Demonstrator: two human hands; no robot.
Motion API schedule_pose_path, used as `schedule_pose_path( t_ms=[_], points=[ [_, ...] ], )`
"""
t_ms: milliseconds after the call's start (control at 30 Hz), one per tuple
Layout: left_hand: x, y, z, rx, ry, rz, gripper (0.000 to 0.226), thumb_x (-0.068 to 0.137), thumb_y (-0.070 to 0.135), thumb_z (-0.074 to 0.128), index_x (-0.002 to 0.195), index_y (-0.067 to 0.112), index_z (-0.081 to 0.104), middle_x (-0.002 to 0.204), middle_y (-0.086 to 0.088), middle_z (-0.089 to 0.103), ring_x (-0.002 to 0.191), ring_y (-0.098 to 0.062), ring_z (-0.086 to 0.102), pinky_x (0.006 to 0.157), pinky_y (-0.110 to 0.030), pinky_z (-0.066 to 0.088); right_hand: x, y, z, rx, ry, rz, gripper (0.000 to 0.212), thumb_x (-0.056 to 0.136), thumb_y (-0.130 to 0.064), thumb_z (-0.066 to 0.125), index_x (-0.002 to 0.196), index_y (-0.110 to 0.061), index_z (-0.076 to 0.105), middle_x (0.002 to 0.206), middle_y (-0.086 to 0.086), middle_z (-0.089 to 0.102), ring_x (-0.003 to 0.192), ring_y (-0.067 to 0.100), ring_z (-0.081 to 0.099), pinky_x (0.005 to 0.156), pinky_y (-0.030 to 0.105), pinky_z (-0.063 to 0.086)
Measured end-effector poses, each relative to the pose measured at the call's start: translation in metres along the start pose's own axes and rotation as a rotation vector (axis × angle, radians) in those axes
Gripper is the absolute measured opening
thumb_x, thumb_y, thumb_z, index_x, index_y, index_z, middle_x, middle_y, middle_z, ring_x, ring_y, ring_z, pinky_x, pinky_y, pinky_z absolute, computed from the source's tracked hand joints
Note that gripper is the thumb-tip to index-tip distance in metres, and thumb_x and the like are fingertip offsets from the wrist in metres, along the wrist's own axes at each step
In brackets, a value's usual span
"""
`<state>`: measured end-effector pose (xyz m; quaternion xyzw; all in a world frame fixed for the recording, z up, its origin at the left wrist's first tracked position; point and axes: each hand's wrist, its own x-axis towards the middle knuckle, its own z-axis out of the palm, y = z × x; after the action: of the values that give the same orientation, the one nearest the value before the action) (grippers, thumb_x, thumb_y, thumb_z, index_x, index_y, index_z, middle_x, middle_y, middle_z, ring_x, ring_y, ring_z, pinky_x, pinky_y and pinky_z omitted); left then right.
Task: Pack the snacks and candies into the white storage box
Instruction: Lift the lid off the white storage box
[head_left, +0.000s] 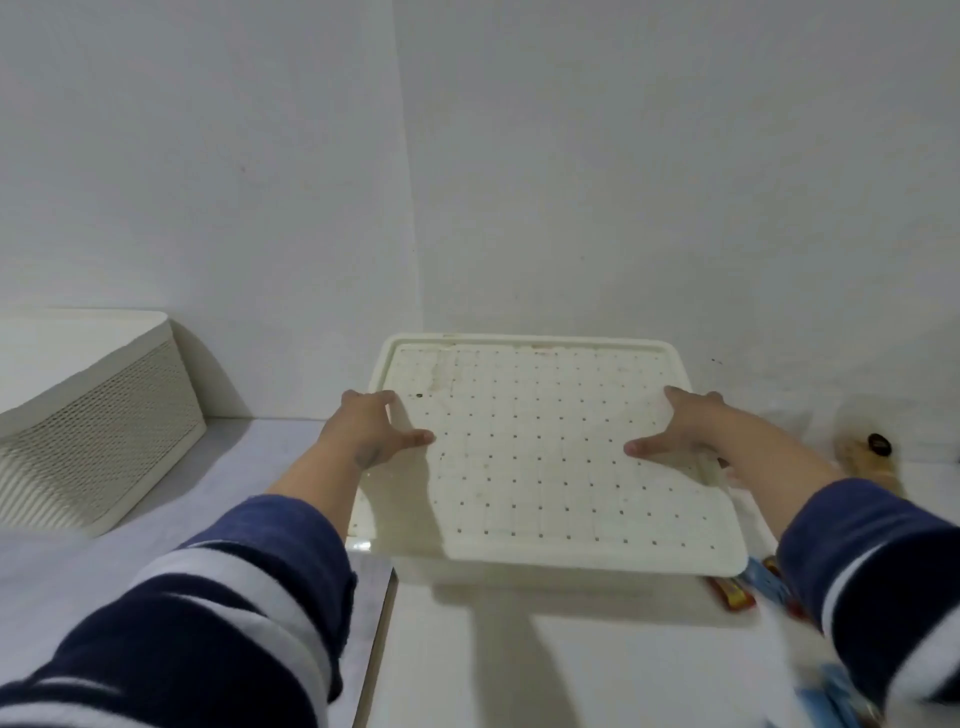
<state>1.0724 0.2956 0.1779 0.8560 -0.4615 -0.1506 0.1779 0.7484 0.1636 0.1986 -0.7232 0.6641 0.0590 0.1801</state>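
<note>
Two hands on white lid (545, 457); left hand (371, 423) grips left edge; right hand (685, 428) grips right edge.

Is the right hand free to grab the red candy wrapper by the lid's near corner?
Probably not yet: the right hand grips the white lid, though the red wrapper lies uncovered.

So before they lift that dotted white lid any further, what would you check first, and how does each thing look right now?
1. Left hand grips the lid at its left edge: ok.
2. Right hand grips its right edge: ok.
3. Lid level: not ok, it looks tilted.
4. Snack packets within reach at the right: ok.
5. Room inside the box: cannot tell, the lid hides it.
6. Free table for setting the lid down: ok.
</note>
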Motion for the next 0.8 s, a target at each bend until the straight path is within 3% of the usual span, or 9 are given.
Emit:
schedule_pose_path(
  t_ms=[233,400,667,800],
  points=[
    [-0.117,-0.066,0.033,-0.009,-0.035,-0.024,0.087,0.072,0.059,0.071,0.144,0.024,0.036,0.145,-0.01,0.03,0.117,-0.032,0.051,0.093,-0.038,0.046,-0.096,0.019,0.083,0.025,-0.119,0.054,0.13,0.063,-0.059,0.079,0.152,-0.026,-0.011,0.159,0.016,-0.001,0.142,0.041,0.02,0.112,0.05,0.033],
    [-0.176,-0.113,0.05,-0.018,-0.06,-0.061,0.082,0.075,0.052,0.073,0.143,0.024,0.037,0.144,-0.01,0.031,0.117,-0.033,0.051,0.094,-0.04,0.048,-0.151,0.019,0.137,-0.011,-0.202,0.086,0.129,0.065,-0.059,0.077,0.15,-0.029,-0.015,0.158,0.018,-0.003,0.14,0.041,0.023,0.107,0.051,0.04],
    [-0.218,-0.178,0.089,-0.031,-0.186,-0.19,0.083,0.076,0.049,0.073,0.144,0.023,0.034,0.143,-0.012,0.03,0.114,-0.033,0.053,0.094,-0.04,0.051,-0.171,0.004,0.21,-0.019,-0.318,0.086,0.12,0.073,-0.054,0.073,0.151,-0.028,-0.015,0.157,0.017,-0.001,0.141,0.039,0.022,0.112,0.045,0.029],
    [-0.22,-0.191,0.107,-0.005,-0.246,-0.268,0.084,0.074,0.049,0.075,0.143,0.022,0.036,0.144,-0.014,0.029,0.125,-0.034,0.043,0.101,-0.043,0.046,-0.165,-0.001,0.241,-0.047,-0.37,0.087,0.118,0.074,-0.054,0.072,0.151,-0.028,-0.013,0.157,0.016,-0.001,0.142,0.039,0.02,0.116,0.047,0.027]
  ],
)
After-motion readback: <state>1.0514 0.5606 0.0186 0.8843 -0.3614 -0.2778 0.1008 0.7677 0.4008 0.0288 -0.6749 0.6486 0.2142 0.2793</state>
